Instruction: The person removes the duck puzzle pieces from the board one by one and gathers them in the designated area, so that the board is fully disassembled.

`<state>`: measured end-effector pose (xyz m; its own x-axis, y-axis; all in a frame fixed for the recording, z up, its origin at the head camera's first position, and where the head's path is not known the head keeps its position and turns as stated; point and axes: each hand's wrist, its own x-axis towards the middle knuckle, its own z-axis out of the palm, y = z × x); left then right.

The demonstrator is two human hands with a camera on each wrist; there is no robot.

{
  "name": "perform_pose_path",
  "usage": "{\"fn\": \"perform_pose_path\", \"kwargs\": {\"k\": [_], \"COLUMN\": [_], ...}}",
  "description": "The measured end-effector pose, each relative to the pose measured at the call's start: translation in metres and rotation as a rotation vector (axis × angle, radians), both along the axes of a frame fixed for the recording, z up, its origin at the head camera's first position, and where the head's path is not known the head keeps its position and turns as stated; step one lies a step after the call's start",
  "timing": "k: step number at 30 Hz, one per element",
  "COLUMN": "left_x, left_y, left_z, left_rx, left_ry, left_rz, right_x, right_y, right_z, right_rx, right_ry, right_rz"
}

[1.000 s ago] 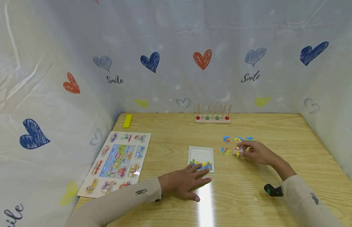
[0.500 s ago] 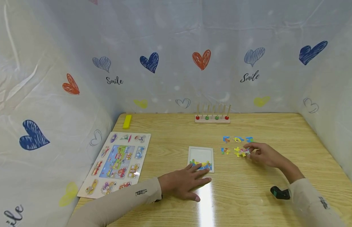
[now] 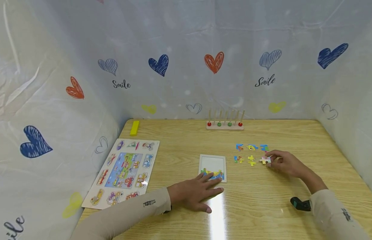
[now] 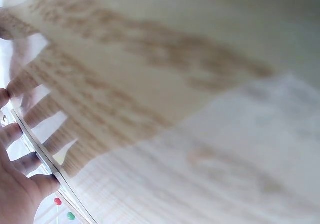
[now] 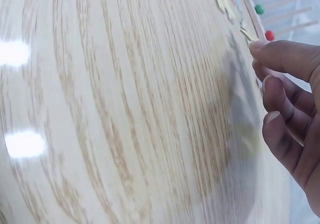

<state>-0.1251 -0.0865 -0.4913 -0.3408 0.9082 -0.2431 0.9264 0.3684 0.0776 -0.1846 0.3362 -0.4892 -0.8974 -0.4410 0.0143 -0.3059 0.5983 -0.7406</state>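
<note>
In the head view my left hand (image 3: 195, 194) lies with spread fingers over the near edge of a small white puzzle tray (image 3: 212, 160). A row of colourful pieces fills the tray's near part, partly covered by my fingers. To the right, my right hand (image 3: 286, 164) pinches a pink and white puzzle piece (image 3: 265, 160) between thumb and forefinger, at the table. A yellow puzzle piece (image 3: 251, 161) lies just left of it. In the right wrist view the thumb and forefinger (image 5: 270, 52) meet on the piece's edge.
More loose puzzle pieces (image 3: 252, 147) lie beyond and left of the right hand. At the back stands a peg stand (image 3: 225, 127) with red and green beads. A vehicle puzzle board (image 3: 122, 171) and a yellow block (image 3: 134, 128) lie on the left. A printed curtain surrounds the table.
My right hand has moved right with the pink and white puzzle piece, away from the yellow piece, which now lies separate. My left hand has stayed on the tray.
</note>
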Motion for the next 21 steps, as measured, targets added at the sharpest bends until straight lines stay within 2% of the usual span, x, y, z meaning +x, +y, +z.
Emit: {"fn": "perform_pose_path", "kwargs": {"k": [3,11,21], "left_x": [0.0002,0.0007,0.0009], "left_y": [-0.0001,0.0001,0.0003], "left_z": [0.0012,0.0022,0.0025], "left_rx": [-0.001,0.002,-0.014], "left_ry": [-0.004,-0.011,0.012], "left_rz": [0.001,0.001,-0.003], "right_x": [-0.0006,-0.0032,-0.0066], "right_y": [0.0012,0.0042,0.0066], "right_z": [0.0003,-0.0027,-0.0021], "right_rx": [0.043,0.094,0.078], "right_ry": [0.019,-0.014,0.007], "right_rz": [-0.021,-0.015,0.044]}}
